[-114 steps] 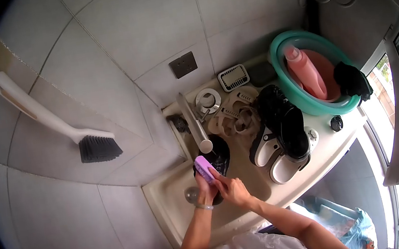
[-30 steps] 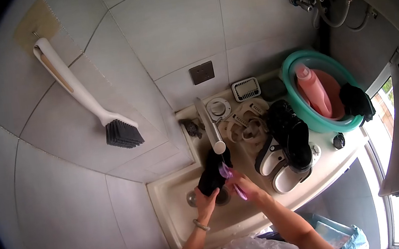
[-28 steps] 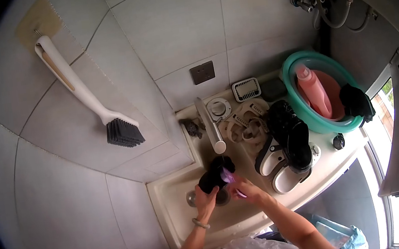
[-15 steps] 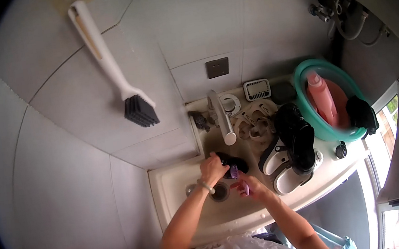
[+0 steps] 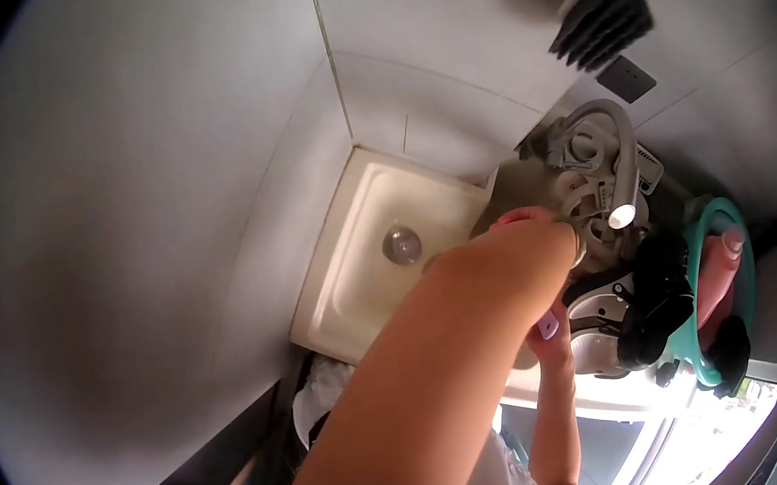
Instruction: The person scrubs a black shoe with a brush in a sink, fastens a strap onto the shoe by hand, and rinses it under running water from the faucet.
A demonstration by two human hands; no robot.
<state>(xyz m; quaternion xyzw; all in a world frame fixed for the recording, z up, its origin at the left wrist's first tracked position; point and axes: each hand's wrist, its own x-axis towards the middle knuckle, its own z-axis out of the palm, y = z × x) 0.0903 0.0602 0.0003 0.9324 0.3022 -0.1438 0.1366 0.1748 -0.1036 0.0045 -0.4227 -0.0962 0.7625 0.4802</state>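
A purple brush (image 5: 548, 325) is held in the right hand (image 5: 553, 346), just below the left forearm, over the front side of the pale sink (image 5: 363, 275). The fingers of the right hand are curled around it, and only a short piece of it is left uncovered. The left arm is stretched across the middle of the view, and most of the left hand (image 5: 520, 215) is hidden behind its own wrist, where 1 pale bracelet (image 5: 579, 245) is worn. Whether the left fingers are spread or pressed together cannot be told, and whatever may be held by them is covered by the arm.

In the sink's near corner a round grey fitting (image 5: 401, 245) is seen. Above the far side a curved faucet (image 5: 626, 147) is bent over, its mouth being lit brightly. Beside it, beige sandals (image 5: 585, 207) are crowded together. Nearer the right hand, 1 black-and-white clog (image 5: 602, 298) is set against a black shoe (image 5: 656, 296). A teal basin (image 5: 689, 340) is placed beyond, in which a pink bottle (image 5: 719, 277) is leaned, and a black cloth (image 5: 732, 354) is draped over its edge. High on the wall, a dark-bristled brush (image 5: 604, 18) is hung near a dark socket plate (image 5: 626, 79).
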